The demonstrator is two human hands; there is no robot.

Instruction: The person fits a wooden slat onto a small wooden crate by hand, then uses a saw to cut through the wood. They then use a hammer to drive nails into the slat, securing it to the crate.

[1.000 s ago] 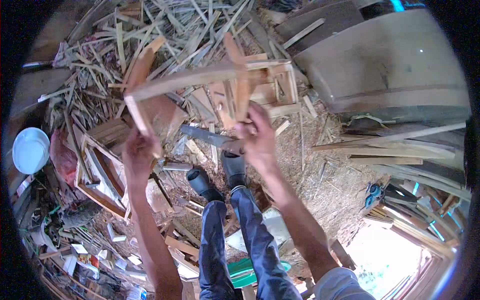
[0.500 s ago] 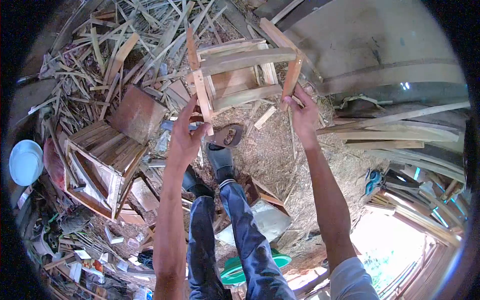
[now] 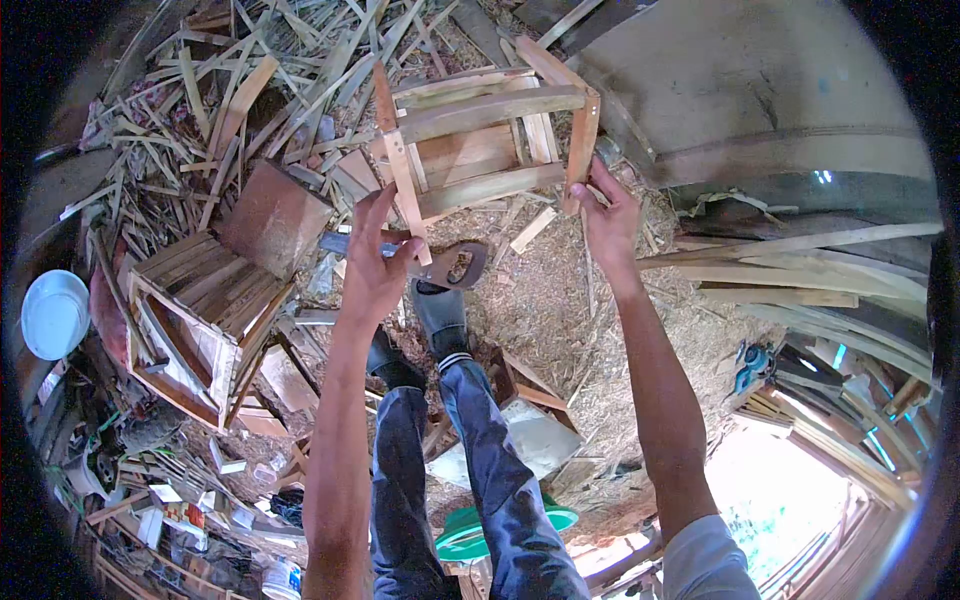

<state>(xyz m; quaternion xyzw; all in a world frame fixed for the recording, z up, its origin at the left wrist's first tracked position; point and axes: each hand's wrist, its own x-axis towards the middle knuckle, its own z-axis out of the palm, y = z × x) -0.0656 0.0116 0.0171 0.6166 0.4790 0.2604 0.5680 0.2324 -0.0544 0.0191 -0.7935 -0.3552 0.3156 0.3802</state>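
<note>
A wooden frame (image 3: 495,112) with legs and crosspieces, like a small stool or chair, is at the top centre, above the wood-strewn ground. My left hand (image 3: 376,262) holds the lower end of its left leg between thumb and fingers. At the end of the right leg, my right hand (image 3: 608,222) has its thumb and fingers closed on the wood. Just below the left leg's end, a handsaw (image 3: 425,262) lies by my foot.
A slatted wooden piece (image 3: 205,320) stands at the left, beside a brown board (image 3: 272,218). Scrap strips (image 3: 240,110) pile up at the upper left. Long planks (image 3: 830,255) lie at the right. A green basin (image 3: 462,535) and a pale blue basin (image 3: 54,314) are visible.
The wooden frame has shifted very slightly, with both hands still at its legs. My right hand has moved a little up the image relative to the leg's end.
</note>
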